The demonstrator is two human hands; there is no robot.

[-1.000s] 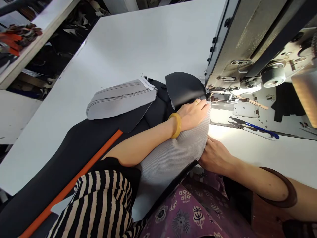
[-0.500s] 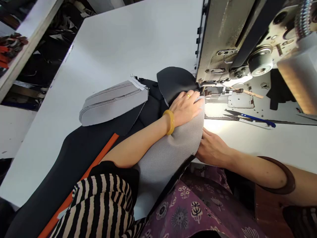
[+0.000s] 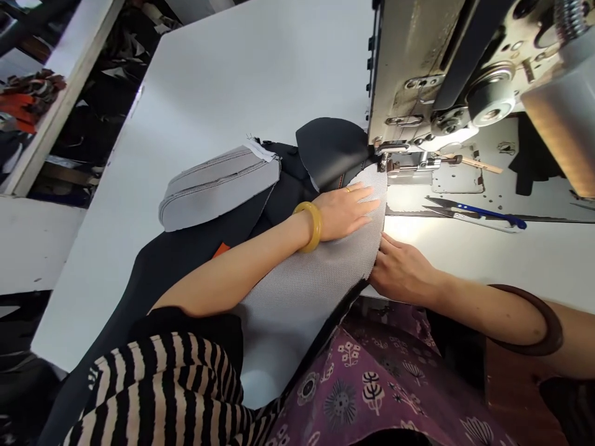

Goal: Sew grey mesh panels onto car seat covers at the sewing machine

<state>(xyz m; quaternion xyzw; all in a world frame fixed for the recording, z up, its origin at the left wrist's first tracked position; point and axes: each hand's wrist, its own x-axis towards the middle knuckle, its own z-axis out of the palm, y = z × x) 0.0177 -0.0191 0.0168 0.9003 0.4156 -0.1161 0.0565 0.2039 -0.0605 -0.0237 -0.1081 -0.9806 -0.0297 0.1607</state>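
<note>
My left hand (image 3: pixel 344 212) lies flat on the grey mesh fabric (image 3: pixel 307 279), fingers spread, just short of the sewing machine's presser foot (image 3: pixel 382 162). The fabric's right edge is pinched in my right hand (image 3: pixel 403 267); its fingertips are partly hidden under the cloth. A black smooth panel (image 3: pixel 332 148) curls up beside the needle area, joined to the dark padded piece (image 3: pixel 283 192) beneath. On that dark piece rests a grey stitched panel (image 3: pixel 220 186) with loose threads at one end.
The sewing machine head (image 3: pixel 418 68) stands over the right side of the white table (image 3: pixel 260 68). Thread snips (image 3: pixel 478 214) with blue and white handles lie right of the foot. Black scraps (image 3: pixel 534 155) are farther right. Shelves of scraps (image 3: pixel 102 105) stand at the left.
My left hand has slid back from the presser foot toward me and its fingers have spread on the mesh. My right hand stays at the fabric edge. The view has shifted slightly.
</note>
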